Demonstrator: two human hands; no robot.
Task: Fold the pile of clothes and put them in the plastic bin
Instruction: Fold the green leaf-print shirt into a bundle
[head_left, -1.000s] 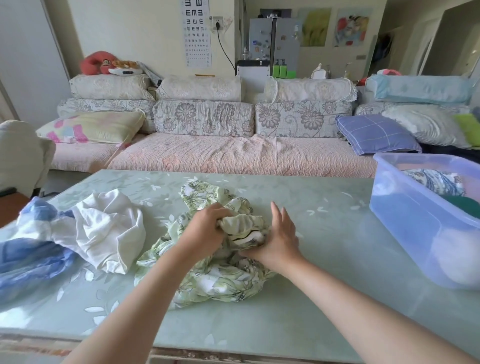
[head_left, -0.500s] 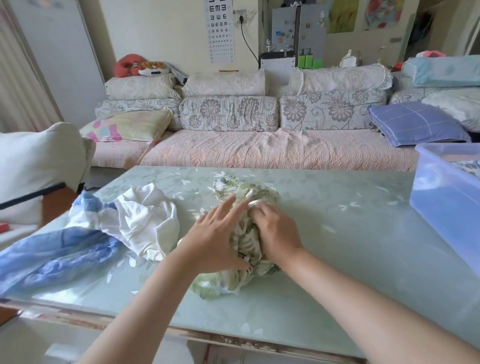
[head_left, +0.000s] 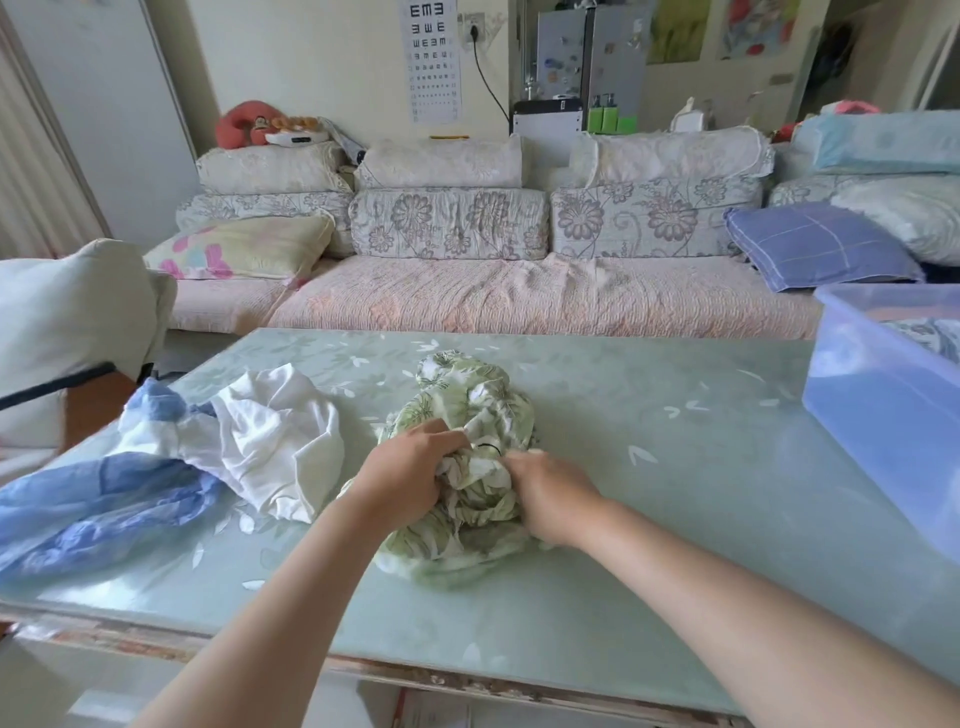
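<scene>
A crumpled green leaf-print garment (head_left: 467, 410) lies bunched in the middle of the pale green table (head_left: 649, 467). My left hand (head_left: 402, 473) grips a fold of it from the left. My right hand (head_left: 550, 493) grips the cloth from the right, fingers curled into the fabric. To the left lie a rumpled white garment (head_left: 283, 441) and a blue one (head_left: 98, 504). The translucent blue plastic bin (head_left: 883, 410) stands at the table's right end, with folded patterned cloth inside.
A chair with a white cover (head_left: 67, 322) stands at the table's left end. Behind the table runs a long sofa (head_left: 519, 296) with several cushions. The table's worn front edge (head_left: 363, 670) is close to me.
The left hand, spread flat over the green garment half a second ago, now clutches a fold of it. The right hand has shifted slightly toward me on the cloth. The view moved a little.
</scene>
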